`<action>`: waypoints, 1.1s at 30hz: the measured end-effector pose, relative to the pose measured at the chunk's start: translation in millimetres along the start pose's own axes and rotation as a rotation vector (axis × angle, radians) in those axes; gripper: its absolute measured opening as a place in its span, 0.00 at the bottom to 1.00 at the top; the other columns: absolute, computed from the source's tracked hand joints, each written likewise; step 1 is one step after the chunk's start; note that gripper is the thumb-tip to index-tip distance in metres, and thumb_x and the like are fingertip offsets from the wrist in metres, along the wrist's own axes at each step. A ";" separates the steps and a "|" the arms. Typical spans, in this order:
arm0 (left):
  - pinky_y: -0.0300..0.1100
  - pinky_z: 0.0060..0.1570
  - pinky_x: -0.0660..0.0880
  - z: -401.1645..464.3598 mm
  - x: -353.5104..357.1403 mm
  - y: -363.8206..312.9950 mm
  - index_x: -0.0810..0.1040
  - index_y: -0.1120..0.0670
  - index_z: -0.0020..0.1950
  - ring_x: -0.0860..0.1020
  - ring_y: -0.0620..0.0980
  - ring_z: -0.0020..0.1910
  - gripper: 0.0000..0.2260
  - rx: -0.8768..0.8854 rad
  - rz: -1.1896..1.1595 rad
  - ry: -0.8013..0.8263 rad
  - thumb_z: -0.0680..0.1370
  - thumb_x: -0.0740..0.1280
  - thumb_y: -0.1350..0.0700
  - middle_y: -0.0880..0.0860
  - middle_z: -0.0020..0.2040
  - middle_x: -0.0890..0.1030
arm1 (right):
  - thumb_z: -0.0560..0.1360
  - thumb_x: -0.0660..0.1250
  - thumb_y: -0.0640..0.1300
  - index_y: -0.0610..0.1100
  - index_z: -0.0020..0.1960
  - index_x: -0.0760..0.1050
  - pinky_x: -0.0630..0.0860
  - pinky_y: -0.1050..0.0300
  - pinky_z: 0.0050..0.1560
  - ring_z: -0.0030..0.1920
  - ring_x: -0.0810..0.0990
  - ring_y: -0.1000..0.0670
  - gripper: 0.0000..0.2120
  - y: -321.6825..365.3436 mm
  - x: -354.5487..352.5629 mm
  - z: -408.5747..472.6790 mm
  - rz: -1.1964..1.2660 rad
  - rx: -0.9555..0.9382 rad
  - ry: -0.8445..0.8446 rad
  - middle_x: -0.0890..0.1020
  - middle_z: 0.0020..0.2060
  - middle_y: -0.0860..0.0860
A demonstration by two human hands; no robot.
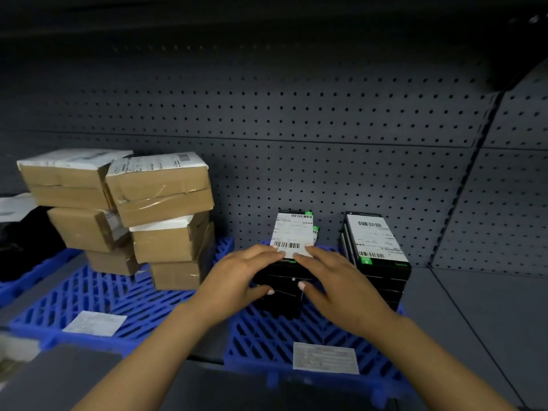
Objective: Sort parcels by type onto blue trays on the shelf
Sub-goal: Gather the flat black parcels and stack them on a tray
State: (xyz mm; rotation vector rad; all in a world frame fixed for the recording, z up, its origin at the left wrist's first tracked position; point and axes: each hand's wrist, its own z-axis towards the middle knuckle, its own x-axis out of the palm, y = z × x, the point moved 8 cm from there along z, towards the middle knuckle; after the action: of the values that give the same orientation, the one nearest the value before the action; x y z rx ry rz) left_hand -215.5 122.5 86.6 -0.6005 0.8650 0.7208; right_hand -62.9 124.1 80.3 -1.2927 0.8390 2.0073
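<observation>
- Head view: my left hand [246, 274] and right hand [335, 280] both rest on the near stack of black boxes [281, 289] on the right blue tray [267, 336]. Fingers lie over the top box's white shipping label [292, 235], thumbs against the front face. Neither grip is clenched; each is a loose, spread hold pressing on the stack, not lifting it.
- The stack looks slightly ragged, with green-cornered boxes peeking out behind the label. If I push unevenly, I judge the upper boxes could slide backward toward the pegboard wall [296, 143].
- A second stack of black boxes [376, 256] stands just beside it on the right, apart from my hand. A sideways shove could knock the two together and topple one.
- The tray surface is an open lattice, so a box corner might catch in a slot and tilt the pile.
- On the left blue tray [89, 295], the brown cardboard parcels [133, 212] are piled crookedly, the upper ones overhanging. I judge that pile the likeliest to fall if my elbow bumps it or the shelf [489, 321] gets jolted.
- Paper tags [326, 358] lie on both trays' front edges and could be swept off by my forearms.
</observation>
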 end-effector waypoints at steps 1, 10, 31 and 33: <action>0.45 0.56 0.75 -0.6 0.2 0.9 0.70 0.47 0.70 0.74 0.44 0.61 0.31 0.005 -0.016 -0.003 0.69 0.75 0.53 0.42 0.66 0.72 | 0.78 0.53 0.60 0.55 0.75 0.57 0.53 0.57 0.73 0.73 0.59 0.50 0.26 0.4 -0.2 0.2 0.033 0.023 -0.017 0.59 0.75 0.52; 0.44 0.65 0.68 -7.0 11.3 11.8 0.59 0.42 0.75 0.65 0.45 0.69 0.37 0.031 -0.030 0.073 0.71 0.73 0.58 0.41 0.73 0.63 | 0.69 0.68 0.64 0.54 0.74 0.55 0.64 0.53 0.69 0.69 0.65 0.47 0.40 8.0 11.2 -2.4 -0.022 0.142 -0.052 0.54 0.75 0.55; 0.45 0.60 0.72 -12.4 12.5 5.6 0.61 0.45 0.74 0.64 0.44 0.67 0.32 0.040 -0.064 -0.007 0.74 0.71 0.54 0.43 0.72 0.64 | 0.73 0.67 0.59 0.49 0.74 0.54 0.72 0.60 0.34 0.45 0.80 0.49 0.37 17.9 27.6 -7.7 -0.128 0.304 -0.165 0.51 0.76 0.52; 0.45 0.59 0.73 -15.5 13.1 5.6 0.62 0.45 0.74 0.63 0.44 0.67 0.31 0.027 -0.071 -0.026 0.74 0.70 0.54 0.42 0.72 0.64 | 0.73 0.67 0.59 0.49 0.74 0.55 0.72 0.60 0.33 0.44 0.80 0.49 0.36 19.2 28.3 -7.7 -0.133 0.298 -0.157 0.51 0.76 0.52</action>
State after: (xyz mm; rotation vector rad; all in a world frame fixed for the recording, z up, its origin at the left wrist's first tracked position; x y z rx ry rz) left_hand -221.1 118.8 66.7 -0.5938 0.8246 0.6508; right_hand -83.0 110.5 55.1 -0.9837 0.9113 1.7741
